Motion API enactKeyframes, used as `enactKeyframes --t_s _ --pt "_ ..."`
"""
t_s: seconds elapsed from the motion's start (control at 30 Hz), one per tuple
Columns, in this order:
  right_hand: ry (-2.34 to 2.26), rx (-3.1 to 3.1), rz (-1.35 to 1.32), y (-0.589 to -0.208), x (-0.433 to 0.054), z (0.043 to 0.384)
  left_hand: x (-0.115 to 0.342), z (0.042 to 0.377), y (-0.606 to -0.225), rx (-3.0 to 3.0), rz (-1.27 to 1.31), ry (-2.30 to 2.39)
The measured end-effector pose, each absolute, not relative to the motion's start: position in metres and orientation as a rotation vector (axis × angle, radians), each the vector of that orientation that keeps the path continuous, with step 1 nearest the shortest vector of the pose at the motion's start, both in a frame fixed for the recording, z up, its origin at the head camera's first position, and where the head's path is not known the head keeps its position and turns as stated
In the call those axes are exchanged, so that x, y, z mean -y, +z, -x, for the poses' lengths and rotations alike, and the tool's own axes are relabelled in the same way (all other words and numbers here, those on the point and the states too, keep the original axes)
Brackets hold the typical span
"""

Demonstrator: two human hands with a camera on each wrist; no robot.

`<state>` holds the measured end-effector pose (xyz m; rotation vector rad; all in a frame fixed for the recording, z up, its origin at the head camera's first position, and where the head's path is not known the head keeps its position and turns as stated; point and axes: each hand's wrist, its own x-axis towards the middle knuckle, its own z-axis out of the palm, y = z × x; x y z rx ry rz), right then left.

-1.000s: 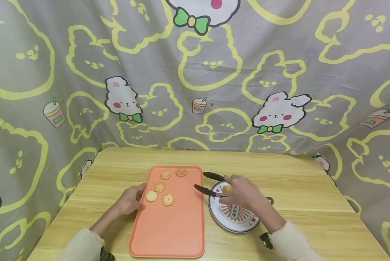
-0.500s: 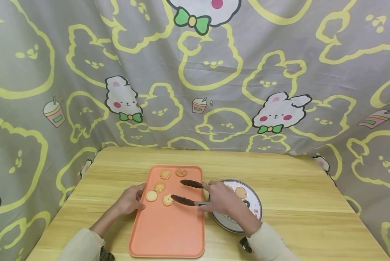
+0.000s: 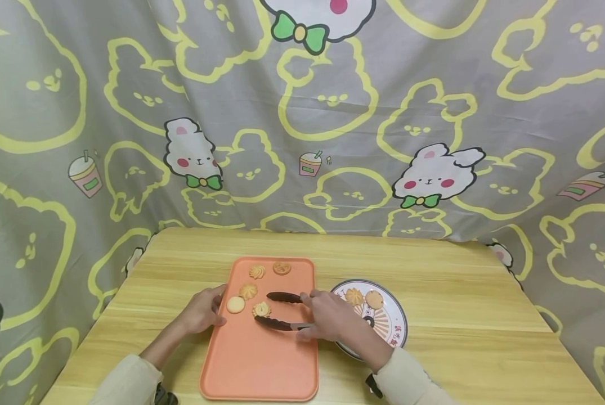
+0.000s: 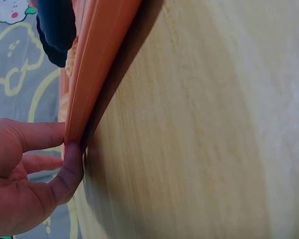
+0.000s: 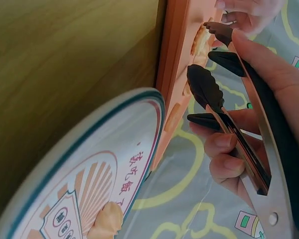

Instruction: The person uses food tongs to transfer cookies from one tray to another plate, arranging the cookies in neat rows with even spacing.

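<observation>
With my left hand [image 3: 203, 310] I hold the left edge of an orange tray [image 3: 259, 360]; the left wrist view shows thumb and fingers pinching its rim. My right hand [image 3: 328, 318] grips black-tipped metal tongs [image 3: 277, 324] over the tray. The tong arms are spread apart, their tips near a frilled cookie [image 3: 261, 309], the lower one at its near edge. Nothing is clamped between them. Several other cookies lie toward the tray's far end, among them a smooth round cookie [image 3: 235, 305] and a brown cookie [image 3: 282, 268].
Right of the tray stands a round patterned plate [image 3: 397, 318], partly covered by my right forearm. On it lie a star-shaped cookie [image 3: 354, 296] and a round cookie [image 3: 374, 299]. Beyond the wooden table [image 3: 459, 315] hangs a grey cartoon curtain [image 3: 353, 140].
My right hand has carried the tongs leftward from the plate to over the tray, then slightly nearer me by the frilled cookie. A cookie seen by the tongs earlier now shows on the plate.
</observation>
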<state>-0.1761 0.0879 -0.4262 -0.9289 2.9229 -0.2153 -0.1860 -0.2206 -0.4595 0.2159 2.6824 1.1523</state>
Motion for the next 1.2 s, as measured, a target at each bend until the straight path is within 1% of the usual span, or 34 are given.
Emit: enactKeyframes --t_s 0.17,0.53,0.8,1.2 --pt "-0.188 -2.952 0.999 -0.429 -0.085 0.176 0.220 0.186 -0.459 -2.684 -0.205 1.149" --pt "-0.129 -2.982 1.052 -0.429 -0.083 0.175 0.220 0.185 -0.461 -2.686 -0.188 1.140" --pt "-0.191 -2.957 0.996 -0.426 -0.094 0.174 0.220 0.185 -0.460 -2.687 -0.190 1.149" --pt "-0.207 -3.014 0.885 -0.418 -0.125 0.168 0.221 0.187 -0.461 -2.656 -0.198 1.193"
